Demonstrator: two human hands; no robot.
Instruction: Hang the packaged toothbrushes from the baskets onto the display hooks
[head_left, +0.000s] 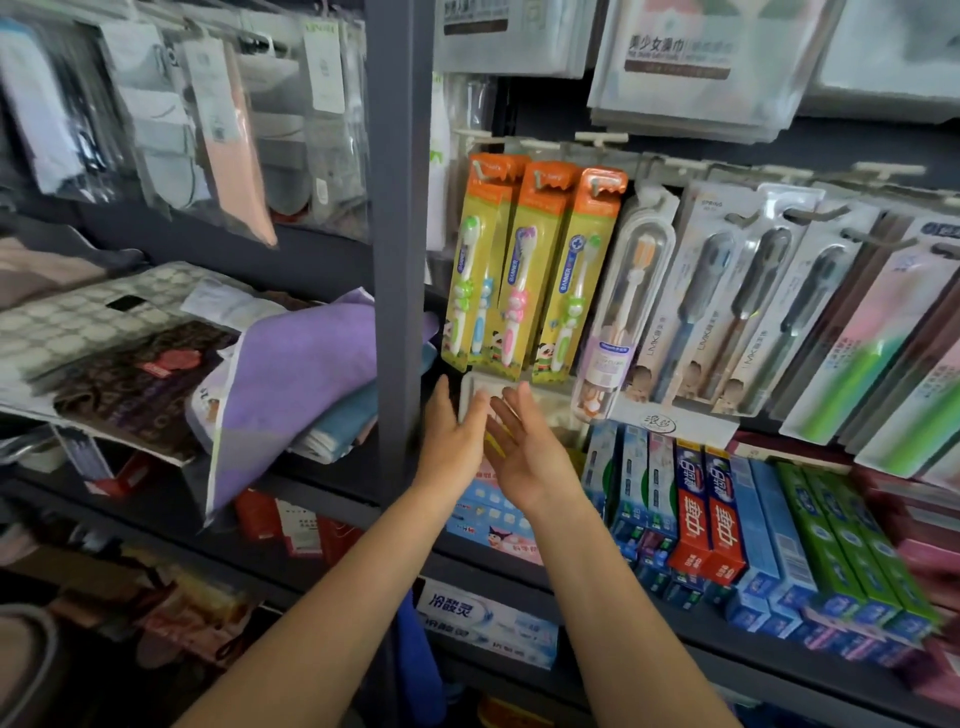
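A shop aisle fills the head view: dark grey metal shelving (397, 218) with an upright post in the middle, bagged textiles hanging to the far left, folded cloths, one purple (306, 374), piled on the left shelf, and boxed toothpaste (711, 519) standing in rows on the lower right shelf.

The packaged toothbrushes are already on the display hooks (597, 137) right of the post. Three orange-and-yellow children's packs (524, 265) hang side by side at the left end of the row. Right of them hang a clear pack with an orange-headed brush (631, 301), then grey-brush packs (748, 301), then green-handled ones at the far right. No basket is in sight.

Both hands reach up just below the children's packs, in front of a pale box (480, 395) on the shelf. The left hand (452, 426) and the right hand (522, 441) have straight, relaxed fingers and hold nothing; the right palm faces left.

These packs look light, a stiff card back with a thin plastic blister, smooth and a little slippery. I would pinch a pack by the card edges near the top, just under the hang hole, so the hole can be steered onto the hook without crushing the blister.
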